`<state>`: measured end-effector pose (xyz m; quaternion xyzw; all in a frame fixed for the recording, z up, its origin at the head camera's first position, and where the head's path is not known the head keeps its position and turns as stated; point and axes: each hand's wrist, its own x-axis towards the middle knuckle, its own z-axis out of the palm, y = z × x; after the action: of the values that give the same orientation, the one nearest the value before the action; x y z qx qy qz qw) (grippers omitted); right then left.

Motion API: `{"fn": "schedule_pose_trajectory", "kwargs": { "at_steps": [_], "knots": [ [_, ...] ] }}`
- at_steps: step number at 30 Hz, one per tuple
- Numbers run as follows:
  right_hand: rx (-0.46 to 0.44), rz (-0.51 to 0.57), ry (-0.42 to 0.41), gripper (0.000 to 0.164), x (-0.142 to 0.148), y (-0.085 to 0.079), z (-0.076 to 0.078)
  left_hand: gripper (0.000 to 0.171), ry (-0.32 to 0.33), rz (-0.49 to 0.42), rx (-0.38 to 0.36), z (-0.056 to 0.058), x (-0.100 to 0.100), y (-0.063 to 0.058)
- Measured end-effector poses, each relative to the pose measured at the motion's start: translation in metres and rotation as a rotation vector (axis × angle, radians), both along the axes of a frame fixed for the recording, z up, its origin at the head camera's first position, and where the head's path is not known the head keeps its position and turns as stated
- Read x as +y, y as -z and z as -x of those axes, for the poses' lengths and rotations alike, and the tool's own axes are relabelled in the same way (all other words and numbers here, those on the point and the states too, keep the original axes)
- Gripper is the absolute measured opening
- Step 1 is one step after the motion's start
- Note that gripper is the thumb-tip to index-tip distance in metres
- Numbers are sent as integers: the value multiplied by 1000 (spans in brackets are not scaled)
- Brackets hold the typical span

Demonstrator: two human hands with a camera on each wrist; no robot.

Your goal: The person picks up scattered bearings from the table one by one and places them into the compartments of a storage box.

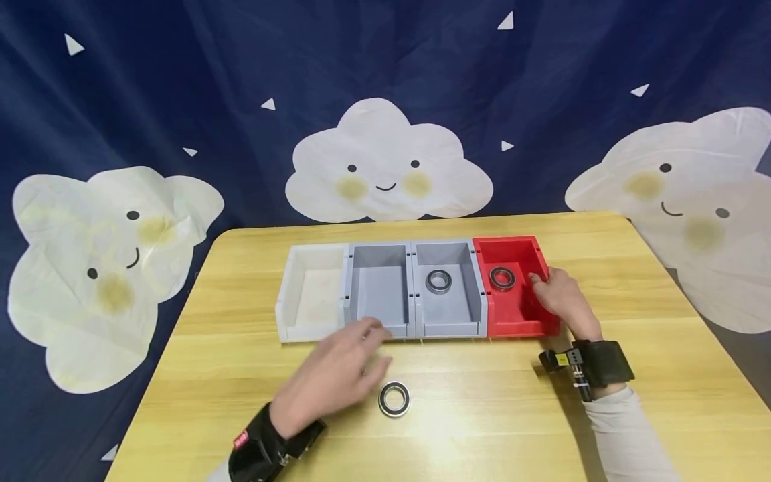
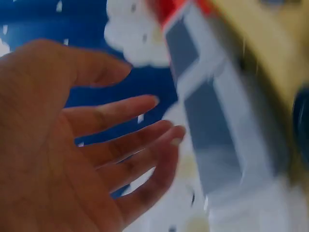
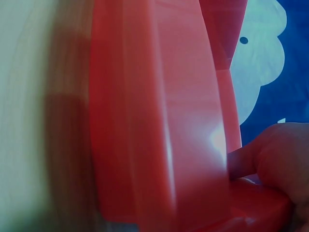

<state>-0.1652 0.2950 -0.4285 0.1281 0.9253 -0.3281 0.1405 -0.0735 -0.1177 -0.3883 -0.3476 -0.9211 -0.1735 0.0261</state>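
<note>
In the head view my left hand [image 1: 334, 368] hovers in front of the bins with fingers spread and nothing in them. A ball bearing [image 1: 394, 399] with a dark ring lies flat on the table just right of that hand's thumb. My right hand [image 1: 563, 298] grips the right side wall of the red bin [image 1: 521, 325], thumb inside and fingers outside. A second bearing [image 1: 502, 278] lies in the red bin. Another bearing [image 1: 438, 282] lies in the right grey bin [image 1: 448, 311]. The left wrist view shows the left palm [image 2: 91, 154] with loosely bent, empty fingers.
Left of these, in the same row, stand another grey bin [image 1: 379, 288] and a white bin [image 1: 319, 288]. The row sits on a wooden table [image 1: 482, 415]. Behind the table hangs a dark blue curtain [image 1: 241, 53] with cloud faces.
</note>
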Motion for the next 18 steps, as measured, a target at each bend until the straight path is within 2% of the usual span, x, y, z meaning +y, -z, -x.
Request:
{"fn": "schedule_pose_trajectory", "kwargs": {
  "at_steps": [5, 9, 13, 18],
  "knots": [
    [-1, 3, 3, 39, 0, 2, 0, 43, 114, 162, -11, -21, 18, 26],
    [3, 9, 5, 39, 0, 3, 0, 42, 153, 219, 4, -32, 22, 41],
    [8, 9, 11, 39, 0, 3, 0, 40, 176, 242, 49, -38, 25, 47],
    [13, 1, 14, 39, 0, 3, 0, 27, 185, 248, 93, -40, 28, 51]
  ]
}}
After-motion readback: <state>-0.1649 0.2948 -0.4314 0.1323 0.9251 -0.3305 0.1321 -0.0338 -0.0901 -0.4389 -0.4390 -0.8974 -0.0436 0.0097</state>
